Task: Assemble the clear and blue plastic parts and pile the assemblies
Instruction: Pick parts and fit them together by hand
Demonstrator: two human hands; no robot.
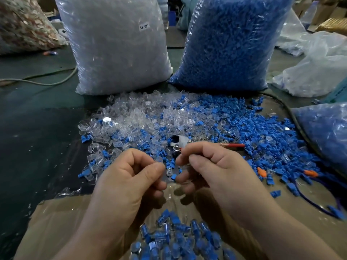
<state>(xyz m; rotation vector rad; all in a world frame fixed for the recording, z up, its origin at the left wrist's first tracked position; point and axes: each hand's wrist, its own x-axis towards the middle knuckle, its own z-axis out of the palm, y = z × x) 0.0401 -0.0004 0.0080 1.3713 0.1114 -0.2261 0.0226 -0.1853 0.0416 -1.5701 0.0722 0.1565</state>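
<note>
I see the left hand pinching a clear cap. The right hand grip is curled, contents hidden. Glossy assemblies are piled near. A metal tool lies beyond the fingers among ribbed blue plugs.

Both bare forearms reach in from the near edge, with the hands close together and their fingertips turned towards each other. The left hand pinches a small clear part between thumb and forefinger. The right hand has its fingers curled inward; whether it holds anything is hard to tell.
</note>
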